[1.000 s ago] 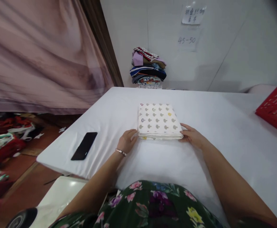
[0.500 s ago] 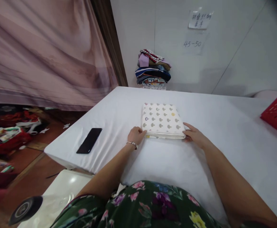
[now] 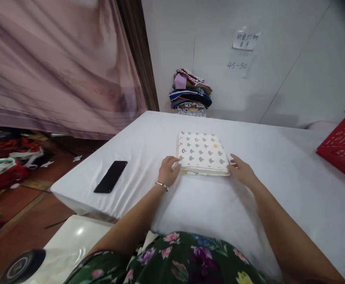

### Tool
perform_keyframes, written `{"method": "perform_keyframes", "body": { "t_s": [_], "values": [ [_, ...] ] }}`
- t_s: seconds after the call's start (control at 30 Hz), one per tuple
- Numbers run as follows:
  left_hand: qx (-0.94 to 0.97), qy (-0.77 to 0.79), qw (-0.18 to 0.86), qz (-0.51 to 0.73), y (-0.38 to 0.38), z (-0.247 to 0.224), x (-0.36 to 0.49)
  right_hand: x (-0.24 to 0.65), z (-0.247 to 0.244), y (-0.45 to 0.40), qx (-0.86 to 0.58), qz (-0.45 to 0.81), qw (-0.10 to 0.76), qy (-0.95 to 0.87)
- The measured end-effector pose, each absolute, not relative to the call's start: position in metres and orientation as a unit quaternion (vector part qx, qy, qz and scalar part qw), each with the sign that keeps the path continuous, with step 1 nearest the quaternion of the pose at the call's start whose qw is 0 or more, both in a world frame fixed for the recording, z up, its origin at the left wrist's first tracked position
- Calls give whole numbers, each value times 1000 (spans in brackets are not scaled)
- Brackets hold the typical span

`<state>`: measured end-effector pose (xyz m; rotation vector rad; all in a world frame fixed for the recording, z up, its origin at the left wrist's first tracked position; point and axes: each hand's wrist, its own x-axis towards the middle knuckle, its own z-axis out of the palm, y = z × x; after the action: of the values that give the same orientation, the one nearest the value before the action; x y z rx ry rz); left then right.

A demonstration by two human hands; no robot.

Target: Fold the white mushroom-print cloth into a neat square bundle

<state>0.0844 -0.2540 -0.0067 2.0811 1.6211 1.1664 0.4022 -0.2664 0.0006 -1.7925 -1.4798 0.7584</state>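
Observation:
A folded white cloth (image 3: 201, 149) with grey tree-like prints and a few coloured ones lies flat, its layered fold edge toward me. At its near left corner is my left hand (image 3: 169, 171), thumb and forefinger parted beside the edge; a bracelet circles that wrist. My right hand (image 3: 241, 170) is at the near right corner, with the thumb tip at the edge and the forefinger lifted away from the thumb. Neither hand grips the cloth. Whether the fingertips touch it is hard to tell.
The white-covered table (image 3: 149, 142) bears a black phone (image 3: 111, 176) on the left and a red basket (image 3: 342, 146) at the right. Behind its far edge rises a stack of folded clothes (image 3: 190, 94). A pink curtain (image 3: 60, 67) hangs at left; a white stool (image 3: 74, 236) stands below.
My right fingers have come off the cloth's right corner and spread. My left thumb has slid off the left corner. The cloth keeps its place; the camera view has tilted slightly.

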Motion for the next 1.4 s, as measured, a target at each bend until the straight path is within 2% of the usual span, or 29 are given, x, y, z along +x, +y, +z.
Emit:
{"method": "perform_keyframes", "body": {
  "t_s": [0.1, 0.2, 0.47, 0.57, 1.13, 1.4],
  "values": [
    [794, 487, 64, 359, -250, -1, 94, 386, 6, -269, -635, 165, 364, -661],
    [846, 438, 22, 304, -242, 0, 104, 364, 9, -271, -564, 144, 368, -725],
    [860, 417, 21, 293, -233, -15, 108, 343, -1, -266, -534, 46, 243, -808],
    [857, 421, 26, 295, -232, -16, 108, 346, -3, -265, -530, 41, 232, -815],
    [851, 440, 31, 285, -231, -12, 111, 347, -2, -271, -507, 61, 311, -802],
    [879, 390, 35, 272, -236, -8, 102, 348, -3, -277, -469, 22, 298, -831]
  ]
}}
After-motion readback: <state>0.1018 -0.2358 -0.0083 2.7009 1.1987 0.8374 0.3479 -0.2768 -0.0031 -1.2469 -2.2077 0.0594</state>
